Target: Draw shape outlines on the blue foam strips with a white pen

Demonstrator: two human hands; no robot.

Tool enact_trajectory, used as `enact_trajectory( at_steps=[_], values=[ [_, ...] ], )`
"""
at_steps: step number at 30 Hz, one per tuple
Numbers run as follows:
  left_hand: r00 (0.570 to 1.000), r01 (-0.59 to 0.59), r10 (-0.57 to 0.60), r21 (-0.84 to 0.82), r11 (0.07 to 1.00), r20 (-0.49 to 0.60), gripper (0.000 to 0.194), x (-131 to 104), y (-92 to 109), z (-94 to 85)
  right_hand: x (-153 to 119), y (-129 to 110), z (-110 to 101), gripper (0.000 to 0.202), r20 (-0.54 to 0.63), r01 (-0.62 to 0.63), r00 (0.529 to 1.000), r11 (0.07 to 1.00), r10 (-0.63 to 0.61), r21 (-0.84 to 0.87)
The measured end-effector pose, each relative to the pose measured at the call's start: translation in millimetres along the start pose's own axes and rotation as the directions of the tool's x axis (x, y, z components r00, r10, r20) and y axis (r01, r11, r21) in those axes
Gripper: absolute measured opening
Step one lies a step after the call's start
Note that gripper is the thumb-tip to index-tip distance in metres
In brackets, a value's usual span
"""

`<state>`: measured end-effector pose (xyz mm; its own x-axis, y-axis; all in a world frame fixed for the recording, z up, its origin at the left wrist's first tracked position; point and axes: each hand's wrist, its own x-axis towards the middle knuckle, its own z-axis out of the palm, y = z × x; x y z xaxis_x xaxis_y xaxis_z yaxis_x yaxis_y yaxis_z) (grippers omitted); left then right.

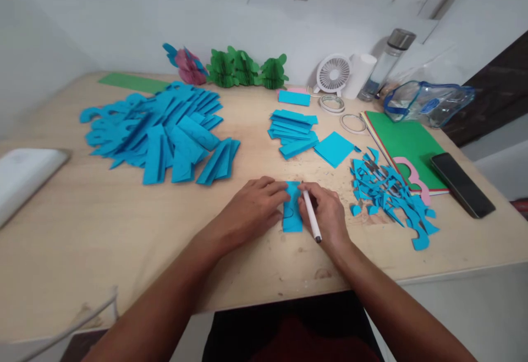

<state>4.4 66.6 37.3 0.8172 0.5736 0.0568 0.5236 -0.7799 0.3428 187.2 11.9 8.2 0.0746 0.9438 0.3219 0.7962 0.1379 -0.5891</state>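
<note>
A small blue paper strip (292, 219) lies upright on the wooden table in front of me, with a curved dark line drawn on it. My left hand (258, 206) rests at its left edge, fingertips on the paper, fingers pressed together. A white pen (311, 214) is in my right hand (328, 213), its dark end pointing toward me; the hand touches the strip's right side. Beyond them sit a stack of folded blue strips (292, 128) and a blue square (334, 149).
A large heap of folded blue paper (157, 131) covers the left. Blue scraps (383, 186) lie right, by a green pad (416, 147) and a phone (462, 185). At the back stand green paper shapes (245, 69), a fan (334, 74) and a bottle (385, 65).
</note>
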Motion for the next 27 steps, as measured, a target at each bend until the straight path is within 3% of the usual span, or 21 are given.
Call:
enact_trajectory(
  at_steps=[19, 27],
  values=[
    [1.0, -0.002, 0.002, -0.006, 1.0, -0.02, 0.009, 3.0, -5.0, 8.7, -0.4, -5.1, -7.9, 0.026, 0.06, 0.056, 0.997, 0.998, -0.054, -0.021],
    [0.999, -0.012, 0.011, -0.046, 0.999, -0.032, 0.021, -1.2, -6.6, 7.3, -0.8, -6.1, -9.4, 0.031, 0.133, 0.144, 0.983, 0.984, -0.129, -0.109]
  ],
)
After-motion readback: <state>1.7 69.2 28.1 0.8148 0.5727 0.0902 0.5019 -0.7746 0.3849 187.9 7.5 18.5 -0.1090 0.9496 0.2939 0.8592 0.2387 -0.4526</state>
